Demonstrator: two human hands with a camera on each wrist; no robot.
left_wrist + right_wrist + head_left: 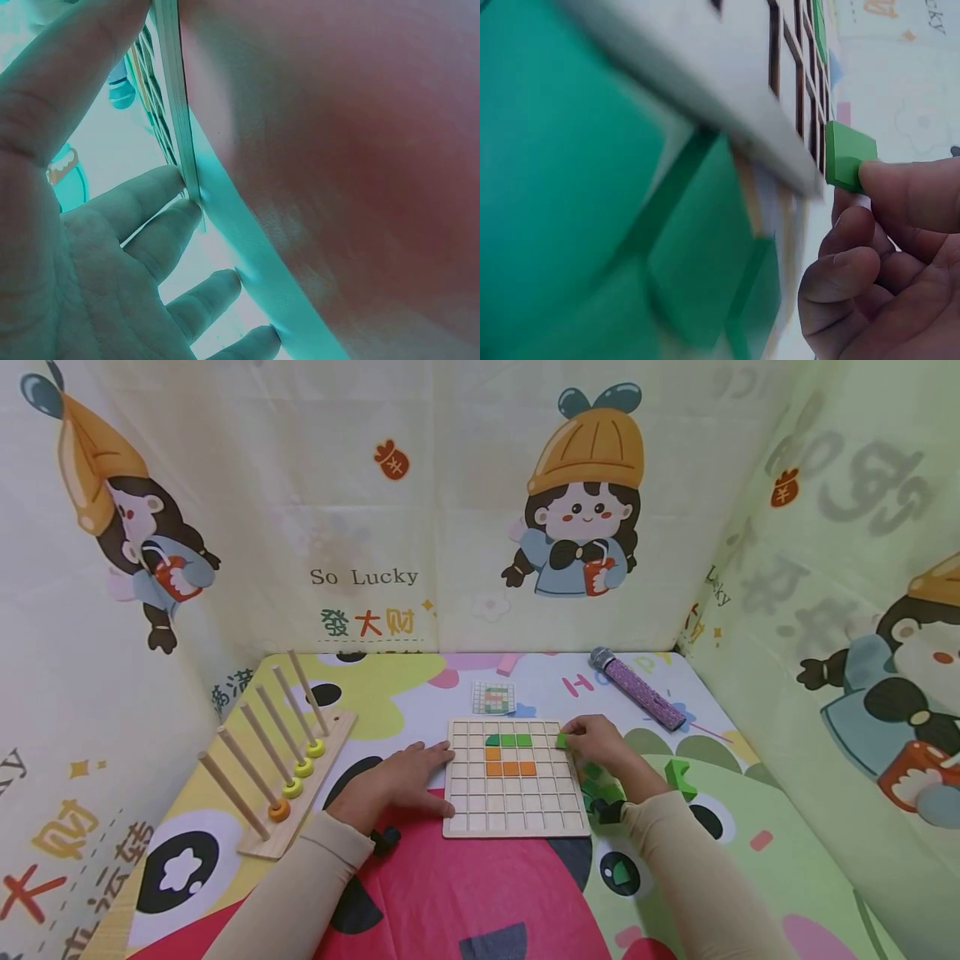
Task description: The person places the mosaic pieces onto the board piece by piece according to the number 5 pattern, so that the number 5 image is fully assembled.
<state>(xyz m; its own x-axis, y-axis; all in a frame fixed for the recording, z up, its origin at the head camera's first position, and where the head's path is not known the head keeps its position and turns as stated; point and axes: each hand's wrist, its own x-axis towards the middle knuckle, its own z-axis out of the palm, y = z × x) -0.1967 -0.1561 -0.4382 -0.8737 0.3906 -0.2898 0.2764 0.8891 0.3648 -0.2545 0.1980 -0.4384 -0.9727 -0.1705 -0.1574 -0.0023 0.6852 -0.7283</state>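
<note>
You pinch a green square tile (847, 154) between the thumb and finger of your right hand (600, 747), the other fingers curled beneath; it is at the right edge of a wooden grid board (517, 814), near the upper corner, though whether it touches the wood cannot be told. Your left hand (401, 785) lies at the opposite edge, fingers spread wide, fingertips against the board's side. Set in the grid are a dark green rounded piece (492, 741) and two green squares in a row, with four orange tiles (511, 768) forming an L below. Loose green pieces (603, 789) lie by your right wrist, a curved green piece (680, 777) farther right. Beyond the board sits a small printed card (493, 697), its marks too small to read, with a pink block (507, 665) behind and a glittery purple microphone (637, 689) slanting to the right. On your left, a wooden peg stand (258, 842) carries three yellow rings (303, 767) and an orange ring (279, 810). A pink "H" shows on the patterned tablecloth (472, 902); on the backdrop (457, 527), printed with capped cartoon figures, lettering reads "So Lucky" above "發大财".
</note>
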